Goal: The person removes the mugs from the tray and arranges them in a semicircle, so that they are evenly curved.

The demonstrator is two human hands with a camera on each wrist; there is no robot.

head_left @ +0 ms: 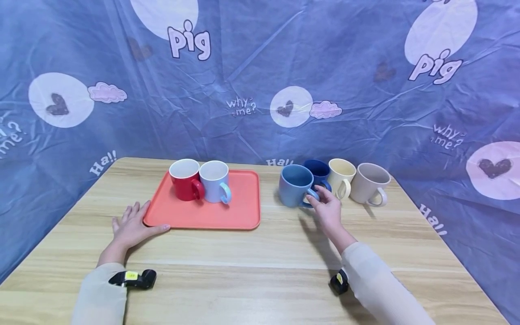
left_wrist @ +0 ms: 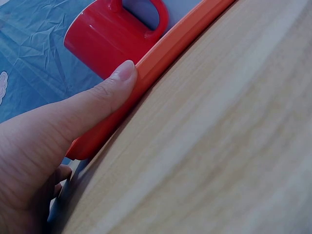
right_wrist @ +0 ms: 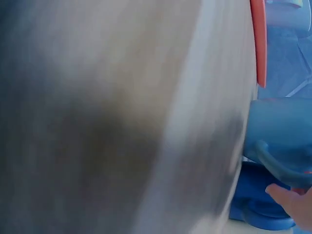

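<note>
My right hand (head_left: pixel 330 212) pinches the handle of a steel-blue mug (head_left: pixel 293 189), upright right of the tray. In the right wrist view, fingertips (right_wrist: pixel 280 195) show at that mug's handle (right_wrist: pixel 273 168), partly cut off by the frame edge. My left hand (head_left: pixel 132 229) rests at the near left corner of a coral-red tray (head_left: pixel 243 198), fingers spread along its side. Its thumb (left_wrist: pixel 117 85) lies straight against the tray's front rim in the left wrist view. On the tray stand a red mug (head_left: pixel 182 188) and a light blue mug (head_left: pixel 210 187), side by side.
Close behind the steel-blue mug stands a navy mug (head_left: pixel 318 169), followed rightward by a cream mug (head_left: pixel 335 178) and a grey mug (head_left: pixel 360 187). A blue printed cloth (head_left: pixel 260 67) hangs along the back of the wooden table (head_left: pixel 243 275).
</note>
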